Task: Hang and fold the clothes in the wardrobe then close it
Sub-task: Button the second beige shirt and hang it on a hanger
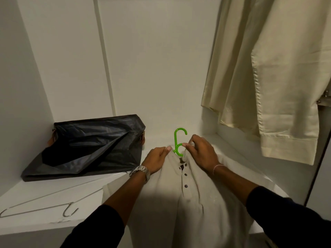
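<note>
- On the white wardrobe shelf (44, 203) a cream button-front shirt (193, 203) lies collar away from the viewer, its lower part running out of view at the bottom edge.
- Most of the green plastic hanger (179, 142) is hidden inside the shirt; only its hook and neck stick out of the collar opening.
- Left hand (156, 161), with a metal watch at the wrist, pinches the collar fabric just left of the hanger neck, thumb and fingers curled onto the cloth.
- Right hand (201, 154), a thin bracelet at its wrist, grips the collar on the other side, thumb tip touching the hanger neck.
- Whether the shirt's top button is fastened is hard to make out; dark buttons run down the placket, which looks wrinkled and bunched.
- To the left, a bare wire hanger (52, 201) lies flat on the shelf, its far end running behind the left forearm.
- Behind it a dark collapsed fabric bag (89, 145) rests against the back corner.
- At upper right a pale cream garment (268, 77) hangs, its top cut off by the frame.
</note>
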